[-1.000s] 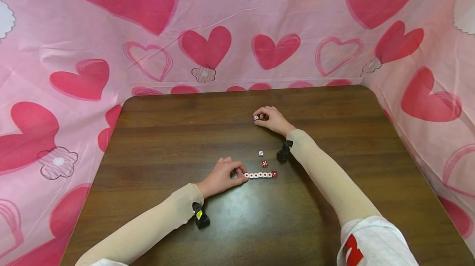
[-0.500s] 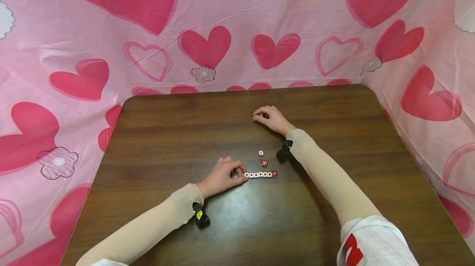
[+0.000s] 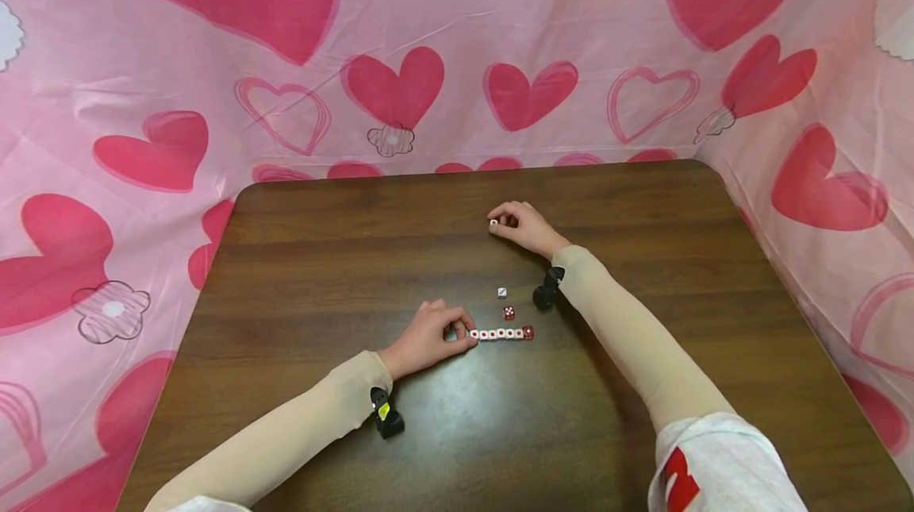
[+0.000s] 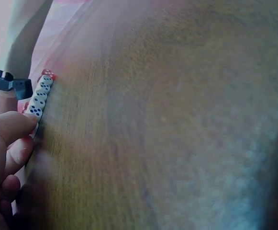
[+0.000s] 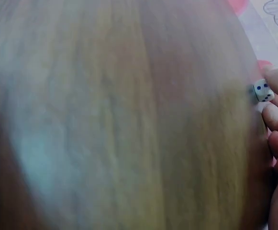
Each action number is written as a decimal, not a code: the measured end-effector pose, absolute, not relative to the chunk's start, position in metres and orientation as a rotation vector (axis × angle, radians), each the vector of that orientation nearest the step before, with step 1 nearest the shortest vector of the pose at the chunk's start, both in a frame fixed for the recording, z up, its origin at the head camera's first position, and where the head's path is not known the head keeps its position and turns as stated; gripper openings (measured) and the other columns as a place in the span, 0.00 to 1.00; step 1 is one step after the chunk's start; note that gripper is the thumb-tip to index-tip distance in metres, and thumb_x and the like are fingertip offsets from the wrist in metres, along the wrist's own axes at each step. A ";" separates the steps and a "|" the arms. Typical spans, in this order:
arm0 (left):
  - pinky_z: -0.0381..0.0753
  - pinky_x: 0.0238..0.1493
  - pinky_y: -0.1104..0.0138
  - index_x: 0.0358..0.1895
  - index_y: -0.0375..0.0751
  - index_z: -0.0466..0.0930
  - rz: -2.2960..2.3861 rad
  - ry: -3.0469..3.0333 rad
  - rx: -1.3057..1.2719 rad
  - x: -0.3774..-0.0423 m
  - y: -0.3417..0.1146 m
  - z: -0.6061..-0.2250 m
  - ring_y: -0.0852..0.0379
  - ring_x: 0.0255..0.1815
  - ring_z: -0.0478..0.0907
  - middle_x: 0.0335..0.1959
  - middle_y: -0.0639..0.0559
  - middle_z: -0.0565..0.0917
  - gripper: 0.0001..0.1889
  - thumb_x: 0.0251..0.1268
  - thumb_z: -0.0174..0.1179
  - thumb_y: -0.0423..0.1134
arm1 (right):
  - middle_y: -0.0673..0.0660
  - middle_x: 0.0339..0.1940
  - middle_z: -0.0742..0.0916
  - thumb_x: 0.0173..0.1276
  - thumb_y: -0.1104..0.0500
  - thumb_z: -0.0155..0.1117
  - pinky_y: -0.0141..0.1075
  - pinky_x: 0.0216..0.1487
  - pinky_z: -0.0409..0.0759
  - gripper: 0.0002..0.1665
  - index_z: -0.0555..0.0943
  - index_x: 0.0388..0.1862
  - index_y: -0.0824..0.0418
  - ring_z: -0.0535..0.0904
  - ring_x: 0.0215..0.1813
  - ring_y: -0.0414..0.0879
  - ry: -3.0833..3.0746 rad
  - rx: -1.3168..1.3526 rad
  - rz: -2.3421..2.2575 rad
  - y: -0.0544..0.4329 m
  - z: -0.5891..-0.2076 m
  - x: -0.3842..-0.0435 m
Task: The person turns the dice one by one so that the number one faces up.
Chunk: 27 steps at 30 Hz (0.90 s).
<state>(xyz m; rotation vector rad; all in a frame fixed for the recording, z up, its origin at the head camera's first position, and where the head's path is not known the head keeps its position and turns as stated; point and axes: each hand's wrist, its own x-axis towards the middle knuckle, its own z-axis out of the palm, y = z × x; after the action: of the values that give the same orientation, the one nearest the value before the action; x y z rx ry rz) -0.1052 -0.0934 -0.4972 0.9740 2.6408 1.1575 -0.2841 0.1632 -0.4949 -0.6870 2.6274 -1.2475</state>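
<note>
Out over the far part of the table, my right hand point(image 3: 527, 228) pinches a white die point(image 3: 493, 223) between thumb and fingertips. A red dot shows on its top in the head view; dark pips face the right wrist camera on the same white die point(image 5: 263, 91). Nearer, my left hand point(image 3: 427, 340) has thumb and index finger at the left end of a straight row of white dice point(image 3: 493, 334), pinching the end one. Red single dots top this row. At its right end sits a red die point(image 3: 528, 332). The left wrist view shows blue pips on the row's side point(image 4: 41, 95).
Behind the row lie a loose red die point(image 3: 508, 312) and a loose white die point(image 3: 502, 292). The brown wooden table point(image 3: 343, 258) is bordered by a pink heart-print cloth point(image 3: 457, 28) at the back and sides.
The white die in my right fingers has been turned: dark pips showed first, then it was mostly hidden, and now a red dot shows. My left hand and the row have stayed put.
</note>
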 end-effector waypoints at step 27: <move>0.62 0.46 0.64 0.38 0.54 0.84 1.125 2.641 0.959 -0.105 -0.094 -0.499 0.67 0.31 0.65 0.26 0.71 0.81 0.07 0.64 0.73 0.45 | 0.49 0.27 0.79 0.71 0.58 0.73 0.40 0.38 0.68 0.07 0.89 0.46 0.55 0.69 0.35 0.46 2.610 -0.817 -1.014 0.191 -0.484 -0.241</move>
<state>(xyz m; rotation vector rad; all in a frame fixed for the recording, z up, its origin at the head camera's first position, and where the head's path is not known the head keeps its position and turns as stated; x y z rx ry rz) -0.1051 -0.0943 -0.4992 0.9594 2.6412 1.1247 -0.2411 0.1914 -0.4837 -0.8171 2.6101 -1.0136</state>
